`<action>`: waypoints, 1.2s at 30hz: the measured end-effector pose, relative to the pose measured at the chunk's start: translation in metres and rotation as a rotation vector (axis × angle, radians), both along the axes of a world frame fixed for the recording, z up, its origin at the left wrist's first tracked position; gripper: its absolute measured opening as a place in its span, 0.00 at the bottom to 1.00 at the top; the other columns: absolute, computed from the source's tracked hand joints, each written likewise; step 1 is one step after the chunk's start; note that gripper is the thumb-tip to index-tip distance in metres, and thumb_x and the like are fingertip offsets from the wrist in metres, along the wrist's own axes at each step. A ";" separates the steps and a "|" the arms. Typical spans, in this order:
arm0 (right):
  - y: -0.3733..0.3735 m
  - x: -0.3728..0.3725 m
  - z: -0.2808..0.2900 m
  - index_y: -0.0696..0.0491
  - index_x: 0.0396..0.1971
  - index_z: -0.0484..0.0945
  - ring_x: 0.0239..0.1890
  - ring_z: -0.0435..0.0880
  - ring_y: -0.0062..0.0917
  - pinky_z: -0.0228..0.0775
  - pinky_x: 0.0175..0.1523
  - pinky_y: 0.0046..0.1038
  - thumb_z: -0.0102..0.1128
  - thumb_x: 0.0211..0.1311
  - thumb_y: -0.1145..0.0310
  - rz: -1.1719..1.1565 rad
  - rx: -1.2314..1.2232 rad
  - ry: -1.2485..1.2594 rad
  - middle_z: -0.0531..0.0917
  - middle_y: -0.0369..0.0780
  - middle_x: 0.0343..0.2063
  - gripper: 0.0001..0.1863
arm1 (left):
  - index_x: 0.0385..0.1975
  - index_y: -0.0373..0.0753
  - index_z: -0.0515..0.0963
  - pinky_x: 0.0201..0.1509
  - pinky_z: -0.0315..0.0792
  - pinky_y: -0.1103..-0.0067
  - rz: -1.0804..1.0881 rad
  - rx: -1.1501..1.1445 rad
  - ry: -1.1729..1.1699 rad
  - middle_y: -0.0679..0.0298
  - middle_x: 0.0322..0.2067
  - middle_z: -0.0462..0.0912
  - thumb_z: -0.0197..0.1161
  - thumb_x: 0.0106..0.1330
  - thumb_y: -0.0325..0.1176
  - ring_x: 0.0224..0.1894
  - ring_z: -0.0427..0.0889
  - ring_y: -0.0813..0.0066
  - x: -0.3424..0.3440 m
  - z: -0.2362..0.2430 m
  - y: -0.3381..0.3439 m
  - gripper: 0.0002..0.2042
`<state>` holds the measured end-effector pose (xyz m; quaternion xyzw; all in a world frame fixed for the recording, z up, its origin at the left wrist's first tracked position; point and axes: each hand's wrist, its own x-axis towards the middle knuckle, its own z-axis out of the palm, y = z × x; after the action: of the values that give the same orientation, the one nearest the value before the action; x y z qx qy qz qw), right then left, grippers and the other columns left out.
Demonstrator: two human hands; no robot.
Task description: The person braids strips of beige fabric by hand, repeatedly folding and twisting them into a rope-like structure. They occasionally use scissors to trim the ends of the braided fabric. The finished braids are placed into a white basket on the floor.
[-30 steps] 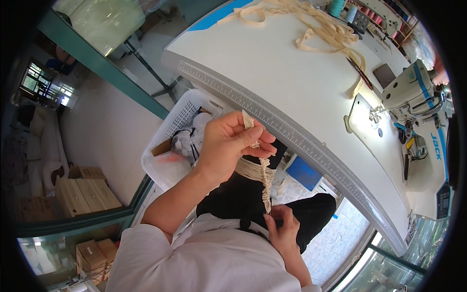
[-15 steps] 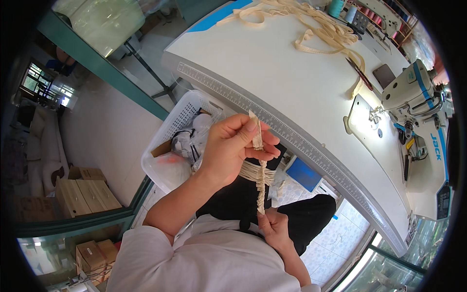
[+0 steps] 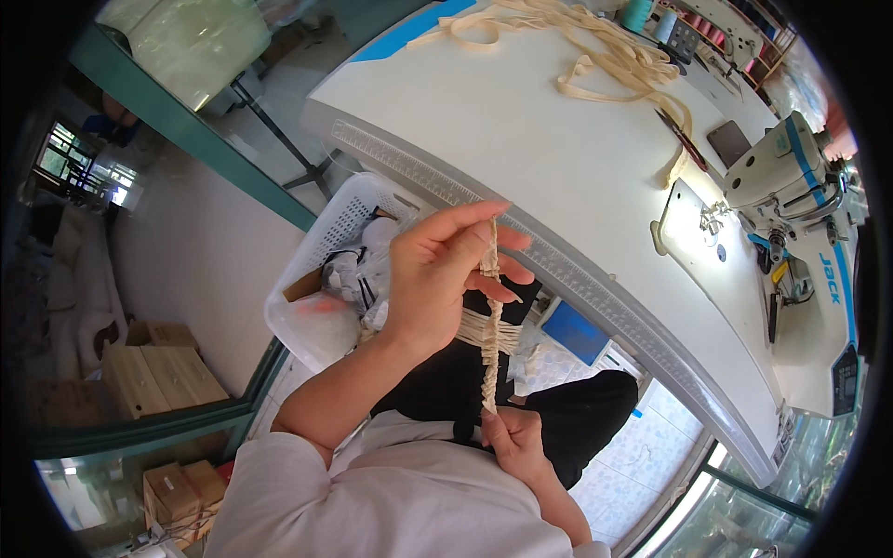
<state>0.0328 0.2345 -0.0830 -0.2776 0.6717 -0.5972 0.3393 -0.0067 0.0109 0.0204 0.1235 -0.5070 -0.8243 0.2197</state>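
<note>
Head view: one cream gathered strip (image 3: 490, 358) runs nearly upright over the lap, beside the near edge of the counter (image 3: 446, 102). The left hand (image 3: 446, 265) has its upper end; the grip is a closed thumb-and-forefinger pinch, remaining fingers spread. The right hand (image 3: 516, 445) has its lower end, thumb pressed against curled fingers, no gap visible.

Risks, as judged: the upper pinch bears on a narrow area, so a slackened thumb could release that end. Uneven pulling between the hands could flatten the gathers or bunch them at one end; any thread securing them is too small to discern. Rotating either wrist could twist the strip. A dropped end could tangle with the similar cream bands (image 3: 507, 337) around the trouser leg (image 3: 437, 377), directly behind, or drop toward the white basket (image 3: 299, 263).
</note>
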 end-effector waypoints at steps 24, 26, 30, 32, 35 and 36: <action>0.000 0.000 0.003 0.59 0.14 0.73 0.15 0.71 0.18 0.64 0.23 0.24 0.51 0.72 0.69 0.014 0.011 -0.056 0.76 0.36 0.13 0.22 | 0.50 0.30 0.76 0.20 0.74 0.83 -0.005 -0.003 0.038 0.49 0.38 0.84 0.56 0.69 0.26 0.26 0.83 0.69 0.002 -0.008 -0.003 0.12; 0.003 0.000 0.001 0.59 0.13 0.72 0.15 0.70 0.18 0.62 0.23 0.23 0.51 0.72 0.67 0.009 -0.001 -0.082 0.75 0.36 0.13 0.23 | 0.49 0.31 0.76 0.20 0.72 0.83 0.004 0.006 0.030 0.50 0.37 0.84 0.56 0.69 0.26 0.25 0.83 0.69 0.004 -0.009 -0.005 0.12; 0.016 0.004 -0.006 0.58 0.11 0.70 0.14 0.66 0.16 0.57 0.21 0.23 0.51 0.73 0.64 -0.035 -0.080 -0.192 0.73 0.34 0.11 0.26 | 0.49 0.33 0.75 0.21 0.72 0.83 0.038 0.003 0.017 0.52 0.35 0.84 0.56 0.69 0.26 0.26 0.83 0.68 0.006 -0.008 -0.014 0.11; 0.018 0.001 -0.005 0.58 0.11 0.69 0.14 0.64 0.15 0.55 0.20 0.22 0.52 0.73 0.63 -0.052 -0.081 -0.247 0.71 0.33 0.10 0.27 | 0.50 0.33 0.74 0.23 0.74 0.82 0.041 -0.001 -0.007 0.53 0.34 0.84 0.57 0.69 0.26 0.27 0.84 0.67 0.005 -0.005 -0.020 0.12; 0.024 -0.001 0.004 0.58 0.10 0.68 0.14 0.62 0.13 0.52 0.20 0.22 0.52 0.73 0.63 -0.055 -0.007 -0.294 0.69 0.31 0.09 0.27 | 0.50 0.31 0.73 0.27 0.79 0.80 0.012 0.017 -0.057 0.51 0.34 0.83 0.57 0.68 0.25 0.29 0.85 0.66 0.007 -0.004 -0.027 0.13; 0.025 -0.002 0.004 0.58 0.10 0.68 0.14 0.61 0.13 0.52 0.19 0.22 0.52 0.73 0.63 -0.056 -0.015 -0.300 0.68 0.30 0.09 0.27 | 0.51 0.31 0.73 0.29 0.80 0.79 0.001 0.035 -0.070 0.51 0.34 0.83 0.58 0.68 0.25 0.30 0.85 0.65 0.008 -0.003 -0.030 0.13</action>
<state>0.0309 0.2597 -0.0789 -0.1691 0.6164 -0.6463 0.4169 0.0017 -0.0188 0.0178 0.1564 -0.4997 -0.8281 0.2002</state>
